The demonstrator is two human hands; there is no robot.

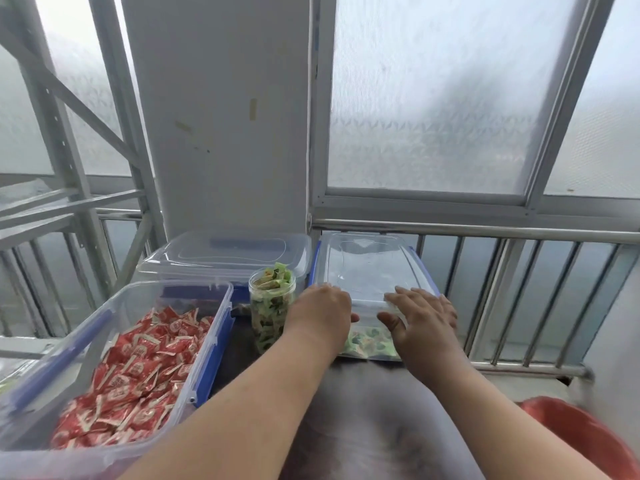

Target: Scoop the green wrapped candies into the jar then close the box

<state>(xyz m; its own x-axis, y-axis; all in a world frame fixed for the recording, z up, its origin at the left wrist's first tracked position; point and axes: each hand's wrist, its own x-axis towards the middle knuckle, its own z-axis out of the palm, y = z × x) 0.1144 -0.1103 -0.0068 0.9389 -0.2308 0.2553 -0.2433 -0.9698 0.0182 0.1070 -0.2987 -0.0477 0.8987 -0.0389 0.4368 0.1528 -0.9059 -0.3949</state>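
Observation:
A clear plastic box (372,353) with blue side clips holds green wrapped candies, seen through its front wall. Its clear lid (367,268) lies on top of it. My left hand (322,313) rests on the lid's front left corner, fingers curled over the edge. My right hand (422,315) lies flat on the lid's front right, fingers spread. A clear jar (272,303) stands just left of the box, filled to the brim with green candies, with no cap on it.
An open clear box of red wrapped candies (138,368) takes up the left front. Behind it sits another lidded clear box (225,254). A metal railing (519,233) and frosted windows run behind. A red basin (581,434) is at lower right.

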